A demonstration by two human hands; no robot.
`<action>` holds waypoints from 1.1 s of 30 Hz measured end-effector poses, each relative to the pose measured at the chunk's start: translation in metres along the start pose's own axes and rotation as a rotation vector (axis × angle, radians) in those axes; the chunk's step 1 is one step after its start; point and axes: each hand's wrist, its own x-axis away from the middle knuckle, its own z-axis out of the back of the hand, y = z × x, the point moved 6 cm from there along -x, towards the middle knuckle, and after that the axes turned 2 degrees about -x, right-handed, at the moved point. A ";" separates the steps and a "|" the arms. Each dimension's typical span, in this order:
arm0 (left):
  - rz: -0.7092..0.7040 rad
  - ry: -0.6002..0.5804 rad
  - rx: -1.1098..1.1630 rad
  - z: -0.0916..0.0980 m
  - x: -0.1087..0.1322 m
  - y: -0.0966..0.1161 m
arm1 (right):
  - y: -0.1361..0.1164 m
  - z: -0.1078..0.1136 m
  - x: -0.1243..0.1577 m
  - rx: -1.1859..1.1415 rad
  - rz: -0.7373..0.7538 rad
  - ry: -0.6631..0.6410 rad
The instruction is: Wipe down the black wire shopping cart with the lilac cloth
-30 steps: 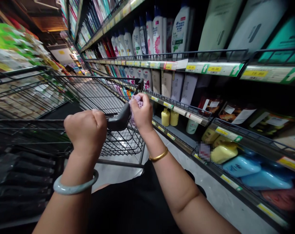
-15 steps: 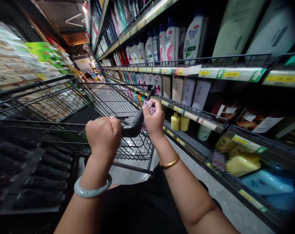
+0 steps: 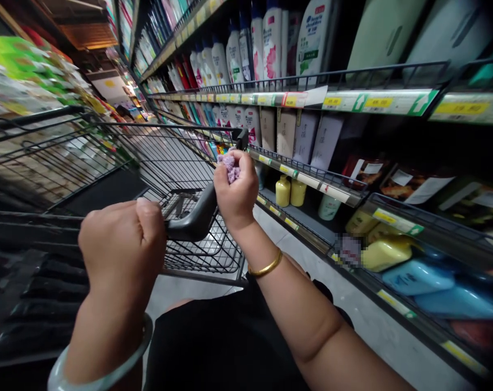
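A black wire shopping cart (image 3: 149, 146) stands ahead, its thick dark handle (image 3: 193, 220) nearest to me. My left hand (image 3: 122, 244) is a fist wrapped round the handle's left part, a pale bangle (image 3: 103, 374) at its wrist. My right hand (image 3: 236, 190) is closed round a crumpled lilac cloth (image 3: 229, 165) beside the handle's right end; a gold bangle (image 3: 266, 266) is on that wrist. Part of the cloth is hidden inside the fingers.
Shelves (image 3: 344, 193) of shampoo bottles (image 3: 272, 43) run along the right, with yellow bottles (image 3: 283, 191) and blue bottles (image 3: 419, 277) low down. Stacked packages (image 3: 26, 70) line the left. Grey floor tiles (image 3: 271, 228) show between cart and shelves.
My left hand has moved left and looks larger, nearer to the camera. The cart handle, my right hand and the cloth have shifted left and slightly up or down in view.
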 end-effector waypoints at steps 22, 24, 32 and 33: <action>0.034 -0.044 -0.209 -0.036 -0.038 0.032 | 0.074 0.011 -0.030 0.078 -0.258 -0.019; 0.012 -0.052 -0.166 -0.037 -0.041 0.034 | 0.057 0.008 -0.032 -0.007 -0.194 -0.040; 0.021 -0.099 -0.193 -0.045 -0.053 0.039 | 0.071 0.011 -0.021 0.113 -0.275 -0.066; 0.026 -0.099 -0.177 -0.046 -0.053 0.039 | 0.080 0.013 -0.019 0.136 -0.339 -0.059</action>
